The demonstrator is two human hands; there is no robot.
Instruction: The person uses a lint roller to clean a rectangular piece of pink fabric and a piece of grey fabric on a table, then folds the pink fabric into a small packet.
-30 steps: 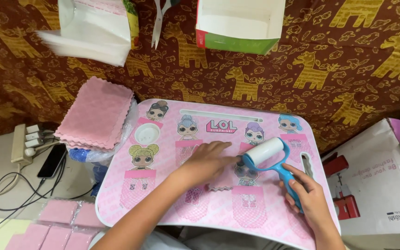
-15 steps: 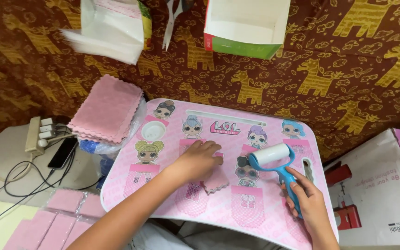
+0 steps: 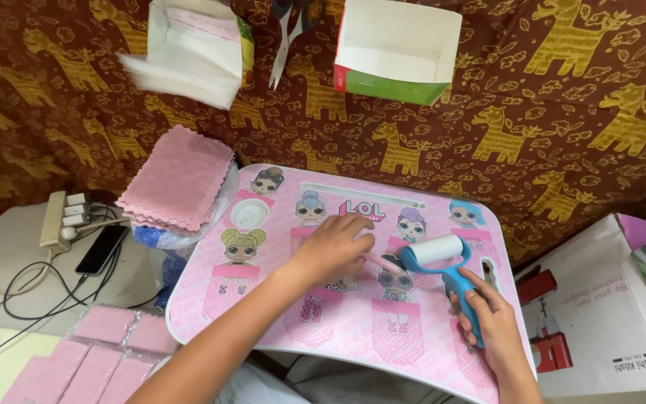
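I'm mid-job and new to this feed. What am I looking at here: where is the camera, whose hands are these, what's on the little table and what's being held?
There is one view, from a camera worn on the person's head, looking down. Both bare hands are the wearer's own. The left hand presses flat on a small pink cloth lying on the pink lap table with cartoon dolls printed on it. The right hand grips the blue handle of a lint roller, its white roll resting by the cloth. Left of the table sits a stack of pink cloths; beyond it, a power strip and a phone. Two open cardboard boxes lie at the top.

2 open boxes (image 3: pixel 398 52), 1 lint roller (image 3: pixel 443 262), 1 phone (image 3: pixel 101 249), 1 pink cloth stack (image 3: pixel 177 176).
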